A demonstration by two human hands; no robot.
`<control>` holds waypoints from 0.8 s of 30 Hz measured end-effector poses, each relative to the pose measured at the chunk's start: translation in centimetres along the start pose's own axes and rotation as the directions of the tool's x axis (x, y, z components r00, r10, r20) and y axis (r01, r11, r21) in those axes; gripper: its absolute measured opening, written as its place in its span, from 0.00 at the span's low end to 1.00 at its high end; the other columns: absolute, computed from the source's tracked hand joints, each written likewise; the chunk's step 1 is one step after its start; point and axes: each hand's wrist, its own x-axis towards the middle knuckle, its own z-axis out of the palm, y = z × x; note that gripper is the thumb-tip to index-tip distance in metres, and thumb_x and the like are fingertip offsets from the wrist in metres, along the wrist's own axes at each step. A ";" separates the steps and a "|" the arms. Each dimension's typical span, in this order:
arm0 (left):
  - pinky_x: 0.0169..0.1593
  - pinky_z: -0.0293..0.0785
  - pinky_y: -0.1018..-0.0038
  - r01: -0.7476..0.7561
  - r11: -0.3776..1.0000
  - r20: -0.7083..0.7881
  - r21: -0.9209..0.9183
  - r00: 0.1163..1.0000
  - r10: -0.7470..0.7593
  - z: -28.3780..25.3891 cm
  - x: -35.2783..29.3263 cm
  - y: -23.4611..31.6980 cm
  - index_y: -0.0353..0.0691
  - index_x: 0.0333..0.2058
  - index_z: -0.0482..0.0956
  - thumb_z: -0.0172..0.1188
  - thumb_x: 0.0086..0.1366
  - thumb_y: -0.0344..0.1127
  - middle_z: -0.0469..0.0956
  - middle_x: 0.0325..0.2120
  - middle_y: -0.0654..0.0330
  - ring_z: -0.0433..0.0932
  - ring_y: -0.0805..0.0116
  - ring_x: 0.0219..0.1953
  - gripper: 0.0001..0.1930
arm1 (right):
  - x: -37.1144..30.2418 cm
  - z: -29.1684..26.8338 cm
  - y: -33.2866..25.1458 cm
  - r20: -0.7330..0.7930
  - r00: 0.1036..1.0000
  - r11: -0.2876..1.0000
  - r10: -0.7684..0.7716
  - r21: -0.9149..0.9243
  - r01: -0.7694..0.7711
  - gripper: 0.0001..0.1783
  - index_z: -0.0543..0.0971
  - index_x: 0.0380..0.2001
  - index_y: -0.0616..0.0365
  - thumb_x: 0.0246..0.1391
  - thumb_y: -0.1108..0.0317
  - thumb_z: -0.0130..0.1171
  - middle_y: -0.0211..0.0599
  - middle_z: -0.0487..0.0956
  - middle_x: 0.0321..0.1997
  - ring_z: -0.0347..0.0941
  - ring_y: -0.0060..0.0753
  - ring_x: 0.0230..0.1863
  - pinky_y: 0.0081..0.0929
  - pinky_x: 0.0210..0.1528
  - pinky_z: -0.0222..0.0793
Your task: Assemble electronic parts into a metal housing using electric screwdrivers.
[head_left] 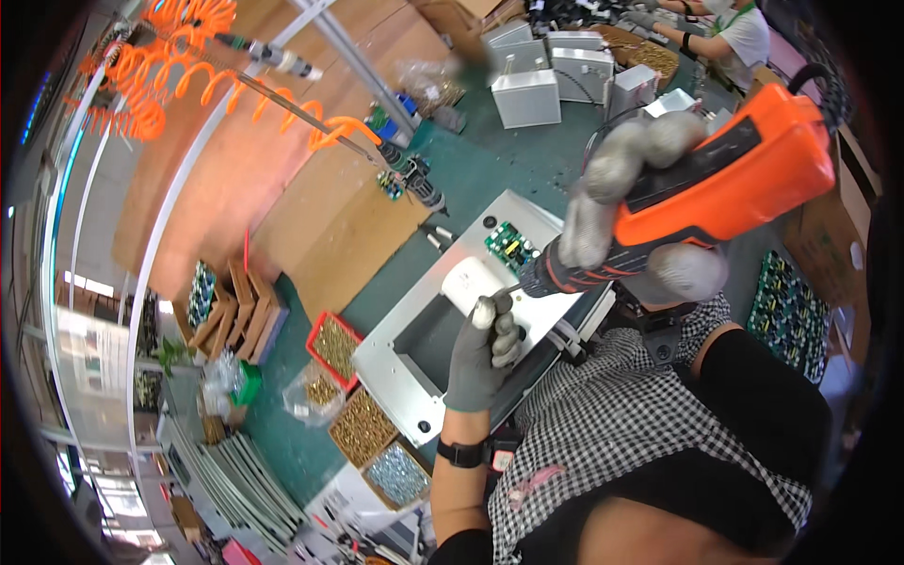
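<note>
My right hand (603,179), in a pale grey glove, grips an orange-and-black power screwdriver (753,165) whose dark chuck points down and left. My left hand (480,358), in a grey glove, is closed in a pinch close to the chuck's tip; what lies between its fingers is too small to make out. Both hands are over a white metal housing (384,377) with a large rectangular opening. A white cylinder (466,281) stands on the housing beside my left fingertips. Next to the chuck, a small green circuit board (511,245) lies on the housing.
Left of the housing are a red bin of screws (334,350), brass-coloured screws (363,428) and silver screws (398,474). A pneumatic driver (414,179) hangs from an orange coiled hose. White boxes (527,97) stand far off; circuit boards (791,315) lie right. A co-worker (734,42) is at far right.
</note>
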 end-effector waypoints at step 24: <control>0.13 0.46 0.87 -0.016 1.000 -0.117 -0.005 0.993 0.015 2.7 3.7 -1.6 0.44 0.29 0.67 0.53 0.63 0.49 0.55 0.15 0.71 0.50 0.84 0.12 0.15 | -0.3 -6.2 0.7 0.220 0.966 0.989 0.134 0.030 -0.144 0.36 0.59 0.55 0.57 0.43 0.73 0.63 0.49 0.71 0.48 0.78 0.41 0.35 0.33 0.35 0.77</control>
